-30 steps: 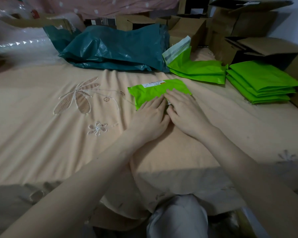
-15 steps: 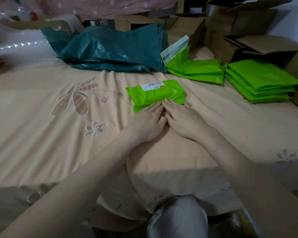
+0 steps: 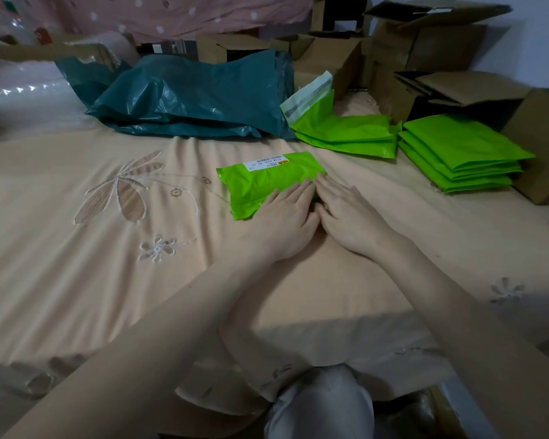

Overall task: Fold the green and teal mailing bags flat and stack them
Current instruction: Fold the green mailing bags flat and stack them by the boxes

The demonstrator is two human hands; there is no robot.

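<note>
A folded green mailing bag with a white label lies on the peach bedsheet in the middle. My left hand lies flat with straight fingers pressing on its near right part. Beside it, my right hand presses flat on the bag's right end, fingertips at the edge. A heap of teal bags sits behind. Right of it lie a few green bags, one with its flap standing up. A neat stack of folded green bags sits at the far right.
Cardboard boxes line the back and right edge of the bed. Bubble wrap lies at the back left. A pink dotted cloth hangs behind. My knee in light trousers is at the bottom.
Both hands slid back towards me off the bag, then forward again onto its near right part. The bag has stayed in place.
</note>
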